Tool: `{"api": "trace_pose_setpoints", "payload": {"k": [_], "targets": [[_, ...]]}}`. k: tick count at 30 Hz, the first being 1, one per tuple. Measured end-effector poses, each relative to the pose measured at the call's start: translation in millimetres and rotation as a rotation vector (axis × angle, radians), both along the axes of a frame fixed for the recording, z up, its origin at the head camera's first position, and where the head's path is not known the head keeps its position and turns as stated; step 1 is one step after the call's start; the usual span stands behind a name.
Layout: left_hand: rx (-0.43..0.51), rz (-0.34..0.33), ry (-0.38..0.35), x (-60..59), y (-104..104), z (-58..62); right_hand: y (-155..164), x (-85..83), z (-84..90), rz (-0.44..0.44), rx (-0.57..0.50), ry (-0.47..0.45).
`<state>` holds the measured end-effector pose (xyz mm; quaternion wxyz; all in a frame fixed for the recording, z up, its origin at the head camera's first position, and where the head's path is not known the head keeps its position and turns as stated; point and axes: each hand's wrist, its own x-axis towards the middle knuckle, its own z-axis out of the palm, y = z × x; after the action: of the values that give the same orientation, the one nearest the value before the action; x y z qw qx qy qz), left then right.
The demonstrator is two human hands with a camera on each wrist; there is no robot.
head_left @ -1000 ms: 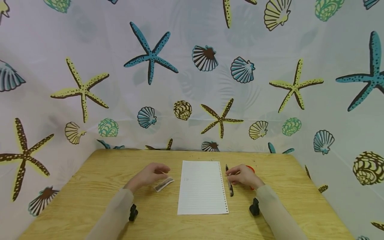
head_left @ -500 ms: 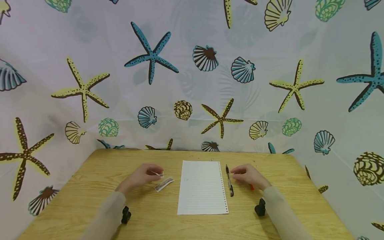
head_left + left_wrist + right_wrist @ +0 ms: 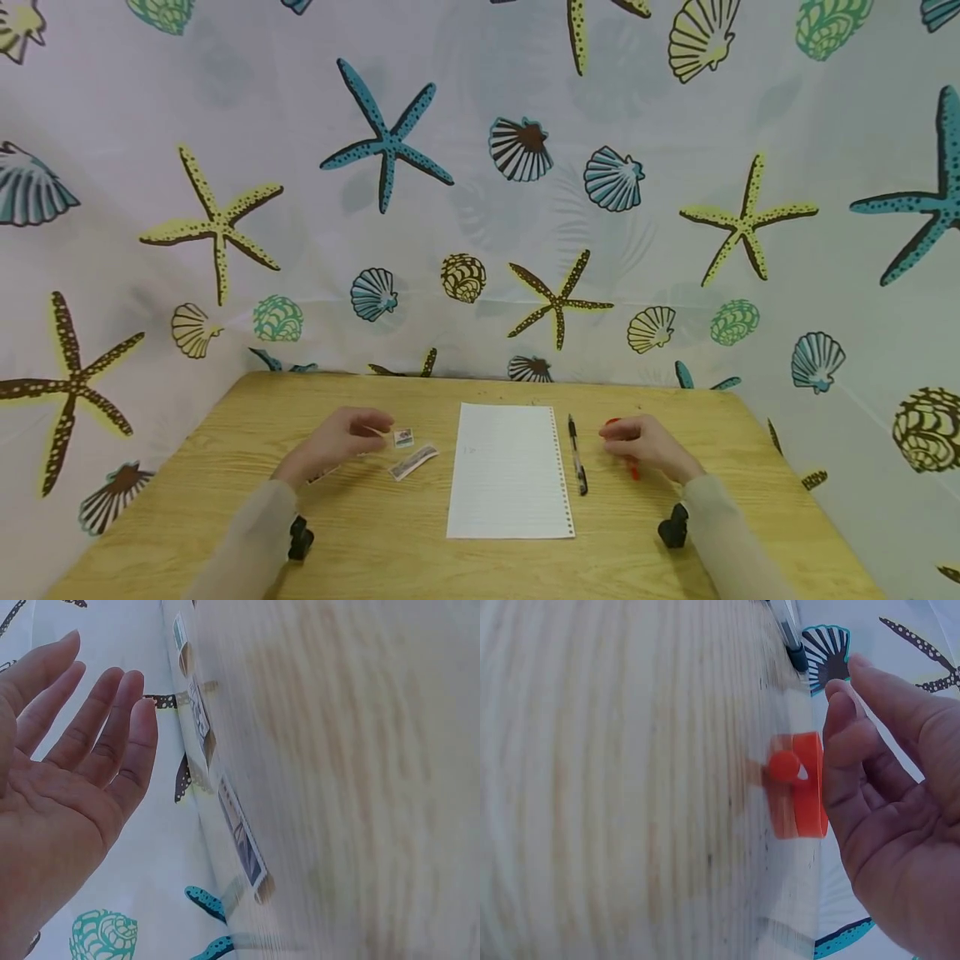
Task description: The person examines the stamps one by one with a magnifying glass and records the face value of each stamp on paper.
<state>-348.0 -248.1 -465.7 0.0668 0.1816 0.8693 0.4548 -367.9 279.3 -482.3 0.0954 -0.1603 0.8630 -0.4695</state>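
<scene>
My left hand (image 3: 358, 432) hovers over the wooden table (image 3: 420, 567) with straight, relaxed fingers and holds nothing; the left wrist view shows its bare palm (image 3: 67, 795). Just right of its fingertips lies a small single stamp (image 3: 403, 437), and a short strip of stamps (image 3: 412, 461) lies nearer me. My right hand (image 3: 626, 442) hangs loosely curled and empty over an orange round object (image 3: 799, 784) with a knob. A black pen (image 3: 577, 454) lies between that hand and a lined white sheet (image 3: 510, 471).
A shell-and-starfish curtain (image 3: 480, 208) closes in the table at the back and both sides. Black wrist-camera mounts (image 3: 300, 537) sit on both sleeves. In the left wrist view, several stamps (image 3: 241, 840) lie in a row on the wood.
My left hand drew back to the left, and a single stamp now lies on the table beside the strip. My right hand slid right, away from the pen, to above the orange object.
</scene>
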Motion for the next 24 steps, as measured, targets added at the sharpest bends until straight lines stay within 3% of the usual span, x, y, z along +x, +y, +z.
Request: {"api": "trace_pose_setpoints", "payload": {"k": [11,20,24], "targets": [[0.012,0.039,-0.006,7.9,-21,5.0,20,7.6,0.4,0.007,-0.006,0.018],[0.016,0.061,-0.036,7.6,-32,2.9,32,9.5,-5.0,0.019,-0.039,-0.104],[0.039,0.05,-0.033,8.0,-39,2.0,32,8.8,-5.6,0.029,0.002,-0.092]]}}
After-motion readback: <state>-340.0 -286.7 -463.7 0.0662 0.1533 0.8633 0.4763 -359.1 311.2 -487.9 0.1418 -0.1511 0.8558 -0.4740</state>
